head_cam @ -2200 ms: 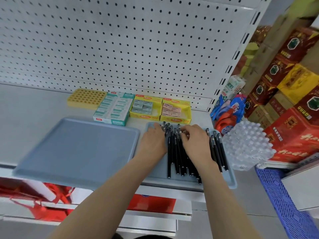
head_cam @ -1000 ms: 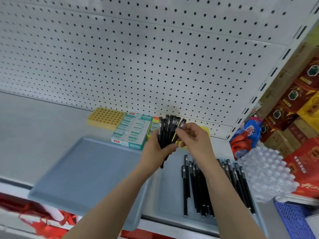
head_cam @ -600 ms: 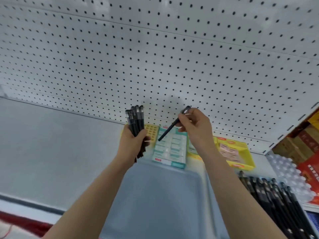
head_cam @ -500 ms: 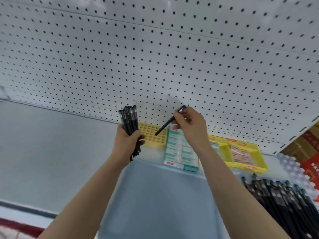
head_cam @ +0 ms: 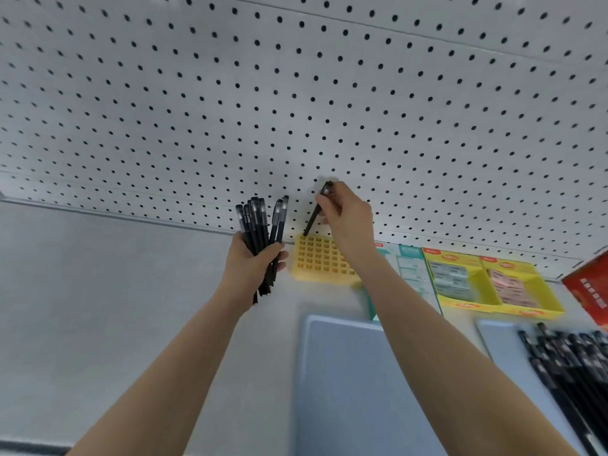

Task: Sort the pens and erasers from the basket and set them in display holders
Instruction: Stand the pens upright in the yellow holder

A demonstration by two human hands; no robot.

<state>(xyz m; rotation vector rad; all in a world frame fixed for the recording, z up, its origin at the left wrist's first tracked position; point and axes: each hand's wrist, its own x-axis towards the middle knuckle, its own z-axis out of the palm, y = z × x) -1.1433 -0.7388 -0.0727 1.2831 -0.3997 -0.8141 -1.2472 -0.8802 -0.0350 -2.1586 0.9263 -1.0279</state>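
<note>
Steeper now than half a second ago, the single pen (head_cam: 315,213) has swung its tip to the back-left corner of the yellow grid holder (head_cam: 320,263); whether it touches a hole I cannot tell. Behind the holder the pegboard wall (head_cam: 296,110) rises from the shelf's back edge, close to the pen's upper end. Left of the holder the grey shelf (head_cam: 98,307) stretches wide. In front of the holder lies a blue tray (head_cam: 342,373), its far rim near the holder's front edge. Further right, a second tray (head_cam: 496,343) carries loose black pens (head_cam: 566,370). Right of the holder, a teal-and-white box (head_cam: 411,274) and two yellow eraser boxes (head_cam: 460,284) line the wall. The right hand (head_cam: 345,218) pinches the single pen between thumb and fingertips. Just left of the holder, the left hand (head_cam: 250,263) curls round an upright bundle of pens (head_cam: 260,225).
</note>
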